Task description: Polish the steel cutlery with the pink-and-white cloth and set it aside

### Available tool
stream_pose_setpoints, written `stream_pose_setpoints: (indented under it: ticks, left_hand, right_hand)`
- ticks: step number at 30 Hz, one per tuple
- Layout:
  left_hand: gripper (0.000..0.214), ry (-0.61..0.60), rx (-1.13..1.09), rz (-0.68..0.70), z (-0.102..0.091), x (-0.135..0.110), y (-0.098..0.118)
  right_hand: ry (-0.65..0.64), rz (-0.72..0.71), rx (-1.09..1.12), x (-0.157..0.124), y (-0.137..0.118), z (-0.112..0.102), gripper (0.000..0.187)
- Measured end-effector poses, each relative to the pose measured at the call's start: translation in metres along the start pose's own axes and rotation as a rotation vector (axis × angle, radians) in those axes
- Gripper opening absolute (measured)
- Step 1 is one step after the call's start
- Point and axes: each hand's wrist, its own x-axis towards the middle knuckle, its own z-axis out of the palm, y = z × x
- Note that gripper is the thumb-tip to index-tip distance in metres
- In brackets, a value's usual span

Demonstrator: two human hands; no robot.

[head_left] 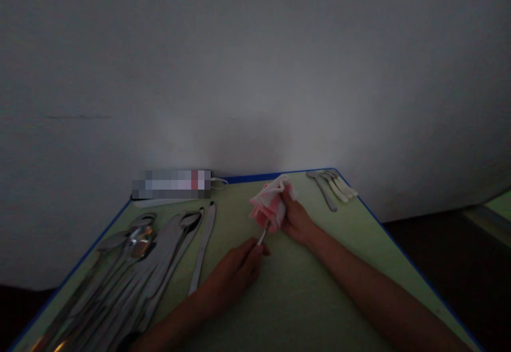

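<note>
Two grips on one utensil [262, 235] — left hand [239, 267] pinches its handle, right hand [297, 220] clutches pink cloth [270, 203] round it.

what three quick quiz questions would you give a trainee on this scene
1. True or false: the right hand grips a pink and white cloth.
2. The pile of cutlery lies on the table at: A the person's left, B the person's right, C the far right corner.
3. Fill in: the left hand pinches a thin metal utensil whose far end goes into the ____.

Key: 1 true; 2 A; 3 cloth.
</note>
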Motion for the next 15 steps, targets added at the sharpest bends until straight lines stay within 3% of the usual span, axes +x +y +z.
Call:
stream_pose_setpoints:
  ticks: [6, 12, 15]
  left_hand:
    - [0.031, -0.028, 0.027, -0.005, -0.002, -0.002, 0.004]
    - [0.031, -0.226, -0.073, 0.109, -0.013, -0.015, 0.004]
    - [0.030, -0.252, -0.044, 0.150, -0.014, -0.015, 0.002]
  right_hand:
    - [0.030, -0.075, -0.116, -0.001, 0.006, 0.000, 0.036]
    - [0.105, -0.089, -0.127, 0.000, 0.005, -0.001, 0.043]
    - [0.107, -0.106, -0.141, 0.000, 0.004, -0.001, 0.041]
